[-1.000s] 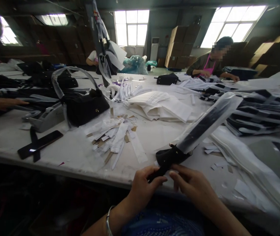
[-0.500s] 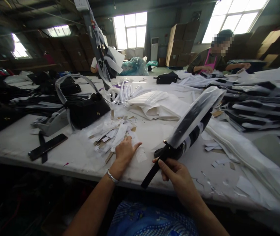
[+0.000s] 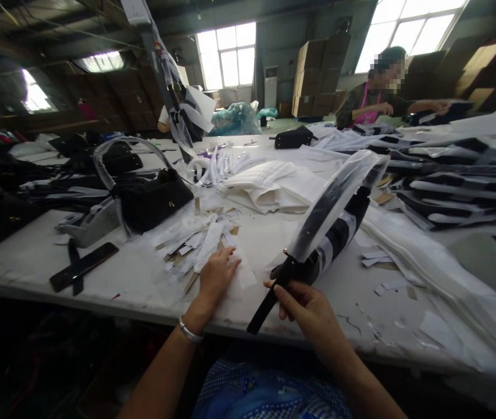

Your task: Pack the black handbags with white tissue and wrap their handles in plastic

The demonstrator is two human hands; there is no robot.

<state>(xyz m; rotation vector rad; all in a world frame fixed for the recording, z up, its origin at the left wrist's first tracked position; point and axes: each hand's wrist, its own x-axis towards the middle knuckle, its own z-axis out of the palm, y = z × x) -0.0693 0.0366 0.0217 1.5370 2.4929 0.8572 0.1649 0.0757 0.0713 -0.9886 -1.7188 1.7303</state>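
My right hand point(image 3: 302, 302) pinches a black strap point(image 3: 263, 309) between thumb and fingers; the strap's free end points down toward the table edge. This strap belongs to a black handbag point(image 3: 339, 238), tipped up on the table, whose arched handle point(image 3: 328, 203) is wrapped in clear plastic. A small gold fitting sits where strap and handle meet. To the left, my left hand point(image 3: 217, 276) rests low over the table with thumb and fingers apart, seemingly holding nothing. Beside its fingertips lie a thin translucent sheet point(image 3: 245, 270) and a heap of paper and card scraps point(image 3: 195, 241).
A black handbag point(image 3: 152, 198) with a wrapped handle stands at left, near a dark phone point(image 3: 84, 266) lying on a black strap. White sheets point(image 3: 274, 186) lie mid-table. Wrapped black pieces point(image 3: 461, 198) pile up at right. A person in a pink apron point(image 3: 367, 110) works across the table.
My left hand has shifted slightly left and down, its fingers less curled. My right hand keeps the strap while the handbag has tilted a little lower. The person opposite has moved their hands.
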